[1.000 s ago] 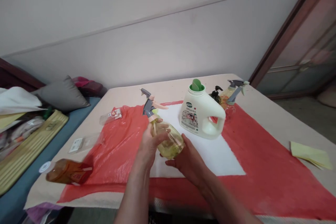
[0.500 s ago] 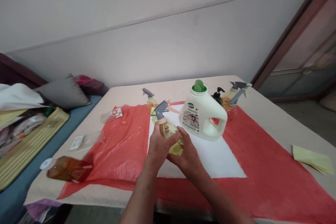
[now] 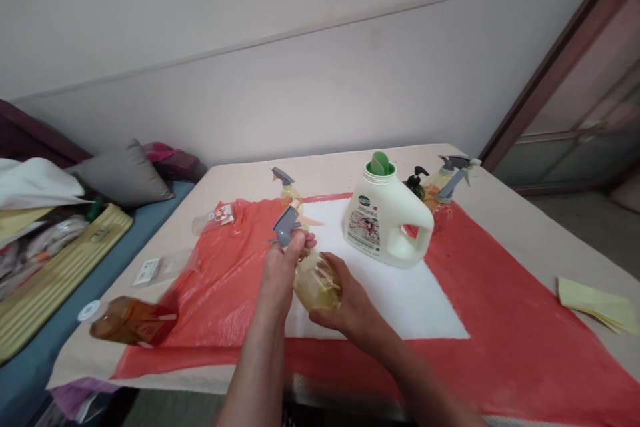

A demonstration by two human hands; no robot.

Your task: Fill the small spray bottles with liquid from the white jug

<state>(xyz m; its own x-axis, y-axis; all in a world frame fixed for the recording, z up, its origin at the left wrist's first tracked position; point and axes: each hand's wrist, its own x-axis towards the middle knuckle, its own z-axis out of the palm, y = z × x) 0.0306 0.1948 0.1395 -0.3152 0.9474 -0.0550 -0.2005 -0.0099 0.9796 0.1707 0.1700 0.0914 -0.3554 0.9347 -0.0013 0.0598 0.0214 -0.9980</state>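
Observation:
Both hands hold a clear spray bottle (image 3: 316, 280) with yellowish liquid low inside, tilted to the left above a white sheet. Its grey and pink spray head points up and away from me. My left hand (image 3: 281, 267) is closed round the neck, just under the spray head. Round the lower right side of the bottle, my right hand (image 3: 347, 297) grips near the base. Behind it stands a second spray bottle (image 3: 289, 193), partly hidden. A large white detergent jug (image 3: 387, 223) with a green spout stands to the right of my hands.
Behind the jug stand a black pump bottle (image 3: 415, 181) and more spray bottles (image 3: 443, 190). A brown drink bottle (image 3: 130, 321) lies at the table's left front. Clear plastic packages (image 3: 165, 269) lie on the left; yellow paper (image 3: 595, 303) lies on the right. Red plastic (image 3: 510, 347) covers much of the table.
The held spray bottle was raised upright, then has tilted left again. My left hand has shifted up to its neck, while my right hand keeps to the lower body.

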